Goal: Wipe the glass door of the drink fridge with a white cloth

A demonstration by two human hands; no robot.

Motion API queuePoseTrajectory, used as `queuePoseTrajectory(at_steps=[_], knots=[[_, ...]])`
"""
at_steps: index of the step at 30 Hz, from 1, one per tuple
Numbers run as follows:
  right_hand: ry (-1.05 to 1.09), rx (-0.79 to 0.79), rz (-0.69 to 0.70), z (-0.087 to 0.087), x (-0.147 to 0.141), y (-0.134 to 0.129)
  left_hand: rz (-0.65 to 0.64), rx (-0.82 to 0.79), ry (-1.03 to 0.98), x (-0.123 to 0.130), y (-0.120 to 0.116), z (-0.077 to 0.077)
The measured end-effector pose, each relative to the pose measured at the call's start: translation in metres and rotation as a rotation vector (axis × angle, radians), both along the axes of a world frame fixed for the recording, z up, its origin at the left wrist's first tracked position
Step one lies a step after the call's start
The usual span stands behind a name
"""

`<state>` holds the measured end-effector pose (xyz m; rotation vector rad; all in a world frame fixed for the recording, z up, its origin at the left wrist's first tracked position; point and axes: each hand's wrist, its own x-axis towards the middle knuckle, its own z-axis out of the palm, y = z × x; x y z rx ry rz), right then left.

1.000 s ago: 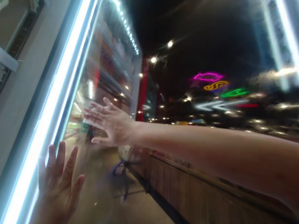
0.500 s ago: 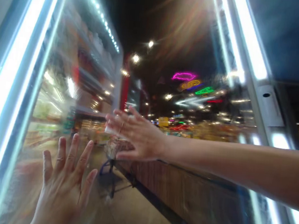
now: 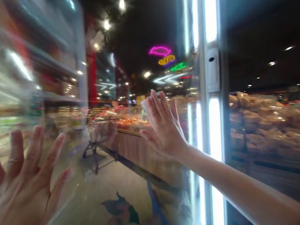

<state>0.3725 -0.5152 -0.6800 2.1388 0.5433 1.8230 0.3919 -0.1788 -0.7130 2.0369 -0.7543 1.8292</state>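
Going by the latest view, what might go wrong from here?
The right forearm crosses in front of the lit upright, so a sideways move of the right hand might knock the arm against it. A shopping cart stands ahead and might get bumped on a step forward.

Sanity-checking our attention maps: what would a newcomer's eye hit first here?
Probably the glaring white light strips running top to bottom, right of centre. Next, the left hand, fingers spread, at lower left, and the right hand near the middle, its forearm crossing the strips. Then the coloured neon signs, above the right hand in the picture.
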Motion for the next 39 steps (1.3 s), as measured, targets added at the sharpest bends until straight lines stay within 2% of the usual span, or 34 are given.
queuePoseTrajectory(at_steps=[1, 2, 4, 5, 6, 7, 9, 11, 12, 13, 16, 17, 19, 22, 23, 24, 25, 27, 29, 30, 31, 33, 36, 37, 39], knots=[[0.0, -0.003, 0.004, -0.01, -0.002, -0.012, 0.012, 0.055, -0.037, -0.001, -0.012, 0.0], [0.016, -0.091, 0.028, -0.024, -0.004, -0.022, 0.031, 0.121, -0.074, -0.002, -0.025, 0.001], [0.059, -0.39, 0.105, -0.047, -0.004, -0.038, 0.054, 0.202, -0.117, -0.006, -0.052, 0.001], [0.065, -0.452, 0.115, -0.05, -0.003, -0.046, 0.049, 0.227, -0.138, -0.009, -0.066, 0.002], [0.061, -0.437, 0.106, -0.046, -0.002, -0.054, 0.034, 0.255, -0.163, -0.011, -0.079, 0.003], [0.045, -0.339, 0.082, -0.035, -0.001, -0.062, 0.016, 0.279, -0.19, -0.013, -0.092, 0.005], [-0.01, -0.027, 0.033, -0.004, -0.001, -0.076, -0.016, 0.312, -0.23, -0.016, -0.116, 0.008], [-0.072, 0.172, 0.019, 0.013, -0.002, -0.083, -0.028, 0.327, -0.233, -0.018, -0.136, 0.008], [-0.085, 0.213, 0.023, 0.01, -0.003, -0.083, -0.034, 0.33, -0.223, -0.018, -0.144, 0.007], [-0.081, 0.215, 0.03, -0.001, -0.004, -0.082, -0.041, 0.336, -0.206, -0.017, -0.151, 0.005], [-0.009, 0.096, 0.051, -0.053, -0.007, -0.077, -0.055, 0.379, -0.154, -0.015, -0.165, -0.002], [0.007, 0.076, 0.052, -0.064, -0.009, -0.079, -0.054, 0.393, -0.149, -0.014, -0.169, -0.004], [0.002, 0.138, 0.041, -0.065, -0.01, -0.087, -0.044, 0.406, -0.153, -0.013, -0.175, -0.004], [-0.027, 0.347, 0.04, -0.046, -0.01, -0.102, -0.037, 0.394, -0.138, -0.015, -0.181, -0.007], [-0.023, 0.392, 0.04, -0.048, -0.01, -0.103, -0.035, 0.383, -0.116, -0.016, -0.18, -0.012], [-0.015, 0.422, 0.035, -0.06, -0.009, -0.102, -0.033, 0.368, -0.089, -0.017, -0.177, -0.021], [-0.013, 0.436, 0.023, -0.081, -0.008, -0.098, -0.028, 0.345, -0.062, -0.019, -0.171, -0.034], [-0.02, 0.427, -0.023, -0.14, -0.008, -0.084, 0.0, 0.29, -0.007, -0.021, -0.156, -0.067], [-0.029, 0.347, -0.058, -0.196, -0.009, -0.066, 0.041, 0.238, 0.034, -0.023, -0.139, -0.103], [-0.022, 0.344, -0.06, -0.213, -0.01, -0.057, 0.063, 0.216, 0.053, -0.023, -0.132, -0.118], [-0.008, 0.357, -0.053, -0.219, -0.01, -0.049, 0.085, 0.198, 0.075, -0.024, -0.127, -0.131], [0.015, 0.419, -0.012, -0.207, -0.007, -0.037, 0.112, 0.161, 0.131, -0.023, -0.122, -0.146], [0.034, 0.501, 0.065, -0.176, 0.0, -0.022, 0.133, 0.107, 0.22, -0.022, -0.124, -0.148], [0.048, 0.513, 0.083, -0.176, 0.002, -0.016, 0.139, 0.099, 0.237, -0.022, -0.125, -0.146], [0.082, 0.488, 0.112, -0.19, 0.002, -0.002, 0.147, 0.108, 0.247, -0.023, -0.122, -0.143]])
